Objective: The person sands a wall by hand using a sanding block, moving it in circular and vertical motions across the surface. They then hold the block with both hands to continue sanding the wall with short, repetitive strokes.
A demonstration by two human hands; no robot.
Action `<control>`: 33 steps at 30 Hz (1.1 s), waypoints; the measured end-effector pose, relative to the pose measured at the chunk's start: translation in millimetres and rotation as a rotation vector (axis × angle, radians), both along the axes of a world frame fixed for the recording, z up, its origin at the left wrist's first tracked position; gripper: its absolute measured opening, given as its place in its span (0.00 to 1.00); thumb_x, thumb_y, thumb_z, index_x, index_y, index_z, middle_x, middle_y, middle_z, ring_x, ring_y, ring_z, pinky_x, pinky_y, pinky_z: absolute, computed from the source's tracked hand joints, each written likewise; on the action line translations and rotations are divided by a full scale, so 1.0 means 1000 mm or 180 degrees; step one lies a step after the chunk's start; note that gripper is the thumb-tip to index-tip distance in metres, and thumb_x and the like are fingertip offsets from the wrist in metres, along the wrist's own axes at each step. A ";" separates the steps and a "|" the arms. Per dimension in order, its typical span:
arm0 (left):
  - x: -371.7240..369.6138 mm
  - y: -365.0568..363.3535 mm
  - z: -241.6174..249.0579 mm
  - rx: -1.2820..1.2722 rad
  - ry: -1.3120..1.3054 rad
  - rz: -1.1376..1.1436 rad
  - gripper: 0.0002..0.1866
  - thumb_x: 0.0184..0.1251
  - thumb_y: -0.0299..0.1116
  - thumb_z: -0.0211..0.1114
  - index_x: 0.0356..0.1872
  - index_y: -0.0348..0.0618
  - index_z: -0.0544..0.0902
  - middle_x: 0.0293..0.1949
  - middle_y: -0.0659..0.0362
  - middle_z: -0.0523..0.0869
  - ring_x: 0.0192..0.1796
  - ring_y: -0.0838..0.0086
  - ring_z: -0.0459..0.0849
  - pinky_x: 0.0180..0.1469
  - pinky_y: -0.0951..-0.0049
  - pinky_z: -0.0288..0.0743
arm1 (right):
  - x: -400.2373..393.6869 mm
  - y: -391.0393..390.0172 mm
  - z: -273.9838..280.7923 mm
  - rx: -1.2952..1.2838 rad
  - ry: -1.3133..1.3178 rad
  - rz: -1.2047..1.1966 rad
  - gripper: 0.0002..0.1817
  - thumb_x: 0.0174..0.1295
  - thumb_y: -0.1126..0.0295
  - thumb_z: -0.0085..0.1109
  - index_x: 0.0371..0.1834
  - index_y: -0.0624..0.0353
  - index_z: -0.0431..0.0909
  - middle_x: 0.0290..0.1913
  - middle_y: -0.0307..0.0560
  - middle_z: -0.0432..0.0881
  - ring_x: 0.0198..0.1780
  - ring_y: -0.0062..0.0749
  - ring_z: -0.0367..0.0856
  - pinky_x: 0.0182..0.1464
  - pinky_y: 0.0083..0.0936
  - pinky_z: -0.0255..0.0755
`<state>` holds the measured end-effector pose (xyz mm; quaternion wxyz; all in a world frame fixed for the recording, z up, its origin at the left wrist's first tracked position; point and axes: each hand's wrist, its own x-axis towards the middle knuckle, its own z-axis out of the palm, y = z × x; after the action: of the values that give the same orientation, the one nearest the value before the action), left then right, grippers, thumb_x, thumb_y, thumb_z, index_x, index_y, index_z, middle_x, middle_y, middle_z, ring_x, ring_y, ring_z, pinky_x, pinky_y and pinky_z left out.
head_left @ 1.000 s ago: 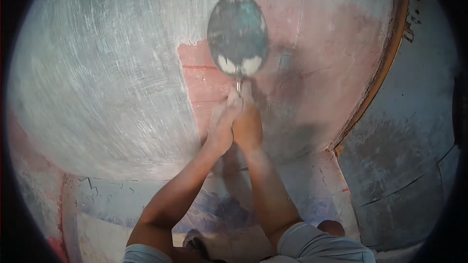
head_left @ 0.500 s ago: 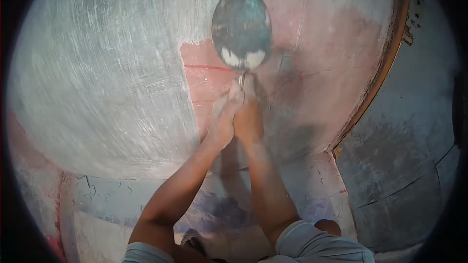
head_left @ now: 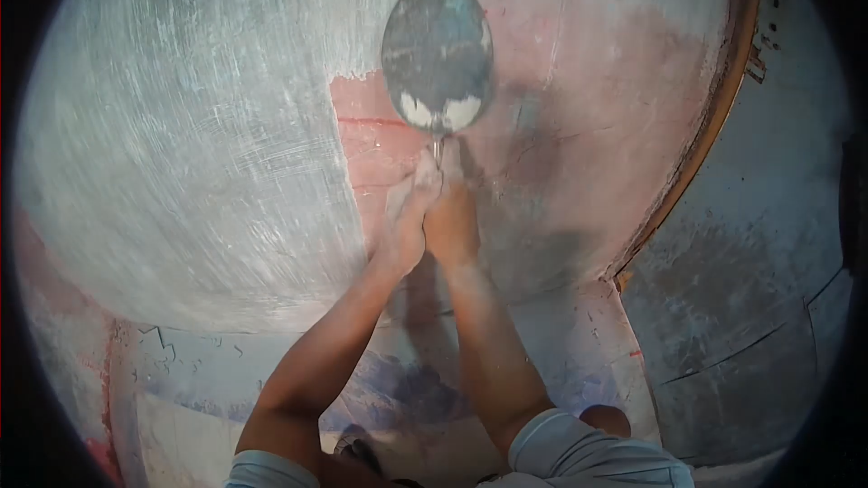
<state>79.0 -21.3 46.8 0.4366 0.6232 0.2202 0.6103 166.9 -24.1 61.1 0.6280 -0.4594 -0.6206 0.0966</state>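
Note:
Both my hands are closed around the handle of a paddle-like tool (head_left: 438, 50), and the grip itself is hidden by my fingers. Its head is a flat oval, worn grey-green with two pale patches at the lower edge, and a thin metal shank runs down from it. My left hand (head_left: 402, 217), pale with dust, wraps the handle from the left. Pressed against it on the right is my right hand (head_left: 451, 217). In this view the oval head overlaps the meeting line of a scratched grey coating and a pink area on the large curved surface (head_left: 217, 136).
A ridge (head_left: 719, 126) with a brownish edge bounds the curved surface on the right. Beyond it lies a grey, cracked panel (head_left: 723, 307). Below my forearms is a lower ledge with bluish-purple stains (head_left: 389, 393). A dark shoe (head_left: 357, 452) shows at the bottom.
The tool and both hands have shifted slightly left across the surface. My grip looks the same.

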 end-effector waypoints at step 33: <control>-0.005 -0.020 -0.016 -0.0096 0.0183 0.0045 0.19 0.86 0.44 0.53 0.46 0.35 0.80 0.41 0.64 0.80 0.46 0.80 0.77 0.51 0.74 0.73 | 0.000 -0.007 -0.031 -0.0105 -0.0666 -0.0325 0.12 0.76 0.70 0.51 0.58 0.61 0.76 0.46 0.70 0.83 0.49 0.72 0.82 0.46 0.61 0.76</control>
<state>74.0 -41.1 30.8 0.4351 0.6323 0.2463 0.5918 167.2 -31.6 30.0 0.5563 -0.5083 -0.6569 0.0263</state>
